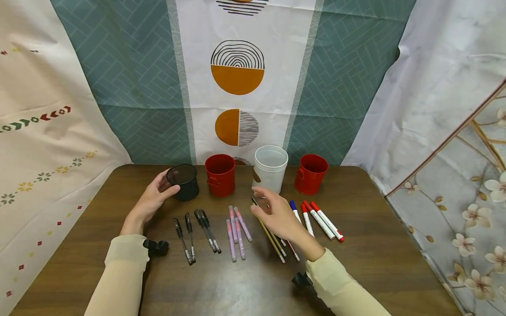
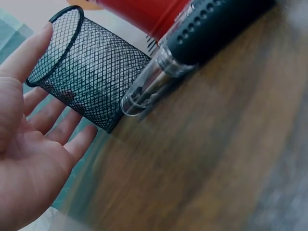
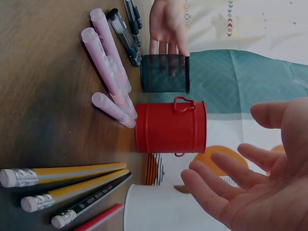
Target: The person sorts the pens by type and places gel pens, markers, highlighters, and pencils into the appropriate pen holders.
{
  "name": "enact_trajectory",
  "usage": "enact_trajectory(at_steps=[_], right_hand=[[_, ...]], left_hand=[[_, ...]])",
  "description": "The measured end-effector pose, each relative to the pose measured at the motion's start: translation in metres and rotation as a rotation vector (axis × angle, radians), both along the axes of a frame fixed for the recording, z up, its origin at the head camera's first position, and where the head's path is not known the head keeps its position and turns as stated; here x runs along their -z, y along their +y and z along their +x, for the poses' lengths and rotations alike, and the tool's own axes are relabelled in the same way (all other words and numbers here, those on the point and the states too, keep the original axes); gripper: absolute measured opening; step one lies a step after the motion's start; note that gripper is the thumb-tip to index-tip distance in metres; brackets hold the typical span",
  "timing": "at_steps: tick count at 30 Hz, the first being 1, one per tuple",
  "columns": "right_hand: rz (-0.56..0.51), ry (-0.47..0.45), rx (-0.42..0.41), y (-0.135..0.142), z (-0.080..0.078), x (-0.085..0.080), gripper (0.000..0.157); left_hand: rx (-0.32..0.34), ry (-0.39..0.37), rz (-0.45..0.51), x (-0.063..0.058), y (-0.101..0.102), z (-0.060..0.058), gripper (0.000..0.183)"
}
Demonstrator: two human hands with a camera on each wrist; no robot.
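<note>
My left hand (image 1: 148, 202) is at the black mesh pen cup (image 1: 188, 188) on the far left of the row. Its thumb lies at the rim in the left wrist view, while the fingers reach round the cup's other side. The cup stands upright on the table. My right hand (image 1: 281, 216) hovers over several pencils (image 1: 274, 245), fingers spread and holding nothing. Just beyond it stands a white cup (image 1: 272, 177), partly covered by the hand. Several black gel pens (image 1: 183, 243) lie in front of the mesh cup.
One red metal cup (image 1: 221, 177) stands between the mesh and white cups, another red cup (image 1: 310, 180) at the right. Several lavender highlighters (image 1: 231, 241) lie mid-table. Red-capped markers (image 1: 322, 221) and a blue-capped marker (image 1: 294, 206) lie right. A patterned curtain (image 1: 134, 87) hangs behind.
</note>
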State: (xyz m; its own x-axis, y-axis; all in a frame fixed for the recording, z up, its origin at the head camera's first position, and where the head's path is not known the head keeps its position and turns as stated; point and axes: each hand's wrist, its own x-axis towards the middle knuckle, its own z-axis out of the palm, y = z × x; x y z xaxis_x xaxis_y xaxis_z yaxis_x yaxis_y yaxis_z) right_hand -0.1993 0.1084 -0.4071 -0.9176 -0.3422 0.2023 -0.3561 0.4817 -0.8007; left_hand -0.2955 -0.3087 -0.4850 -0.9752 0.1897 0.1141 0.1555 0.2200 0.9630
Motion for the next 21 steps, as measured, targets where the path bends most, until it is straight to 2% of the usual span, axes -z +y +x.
enact_trajectory(at_steps=[3, 14, 21], right_hand=[[0.007, 0.002, -0.006, -0.003, 0.001, 0.0, 0.051], [0.031, -0.001, -0.06, -0.019, 0.004, 0.0, 0.05], [0.064, 0.044, -0.08, -0.033, 0.003, 0.003, 0.049]], left_hand=[[-0.005, 0.006, -0.005, 0.001, -0.001, 0.0, 0.071], [0.008, 0.041, 0.067, 0.007, -0.001, -0.003, 0.074], [0.005, 0.04, 0.067, 0.012, -0.001, -0.006, 0.07]])
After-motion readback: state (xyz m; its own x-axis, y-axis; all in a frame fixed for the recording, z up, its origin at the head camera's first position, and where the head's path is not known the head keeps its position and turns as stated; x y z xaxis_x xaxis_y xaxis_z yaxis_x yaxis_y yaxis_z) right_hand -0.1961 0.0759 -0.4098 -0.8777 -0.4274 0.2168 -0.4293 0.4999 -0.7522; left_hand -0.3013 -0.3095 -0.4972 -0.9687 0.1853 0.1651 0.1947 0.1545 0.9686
